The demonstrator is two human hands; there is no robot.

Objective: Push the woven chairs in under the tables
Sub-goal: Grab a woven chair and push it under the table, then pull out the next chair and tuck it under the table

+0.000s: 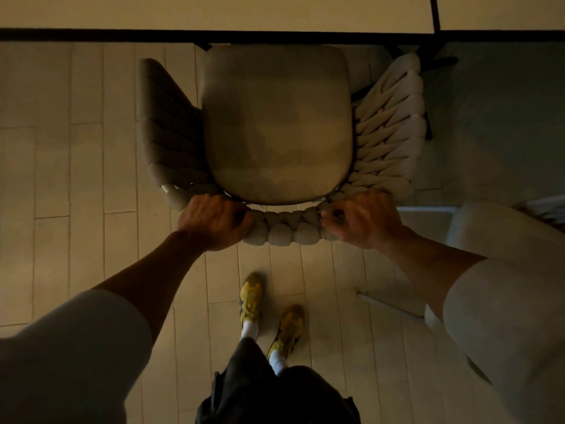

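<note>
A woven chair (276, 123) with a beige seat cushion and thick braided arms and back stands directly below me, seen from above. Its front edge reaches the dark rim of a pale table (214, 13) at the top of the view. My left hand (214, 221) grips the left end of the woven backrest, fingers curled over it. My right hand (365, 220) grips the right end of the same backrest. Both arms are stretched forward.
A second pale table (501, 12) adjoins the first at the top right, split by a dark seam. Another light chair or seat (495, 237) stands at the right, close to my right arm. The floor is pale planks; my feet in yellow shoes (269, 313) stand behind the chair.
</note>
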